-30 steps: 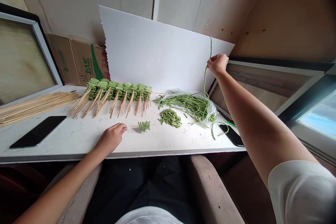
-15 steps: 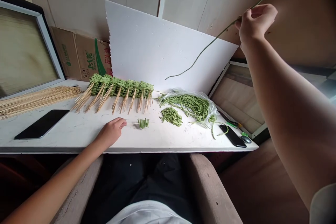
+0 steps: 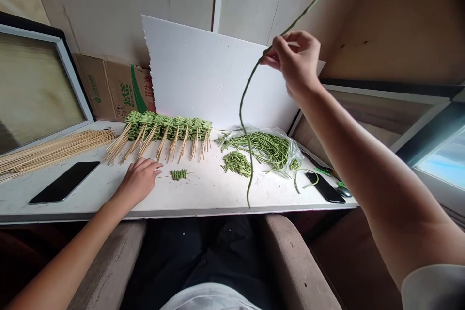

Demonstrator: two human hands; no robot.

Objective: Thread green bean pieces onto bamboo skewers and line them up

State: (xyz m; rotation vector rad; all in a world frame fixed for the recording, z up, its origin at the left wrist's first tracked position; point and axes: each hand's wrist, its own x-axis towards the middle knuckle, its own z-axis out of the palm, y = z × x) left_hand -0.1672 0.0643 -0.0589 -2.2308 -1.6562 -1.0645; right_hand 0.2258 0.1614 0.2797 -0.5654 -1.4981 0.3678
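Note:
High above the table, my right hand pinches a long green bean. One end of the bean points up to the right, and the rest hangs in a curve in front of the pile of cut bean pieces. Low over the tabletop, my left hand has its fingers closed at the left end of a thin skewer. Several short bean pieces are threaded side by side on that skewer. The left fingertips are partly hidden.
Filled bean skewers are stacked at the back, beside bare skewers on the left. A plastic bag of long beans lies right of centre. Phones rest near both ends. A white foam board leans behind.
My right hand has come left and down with the long bean, whose lower end now dangles over the table. My left hand has shifted left, and the skewer with it.

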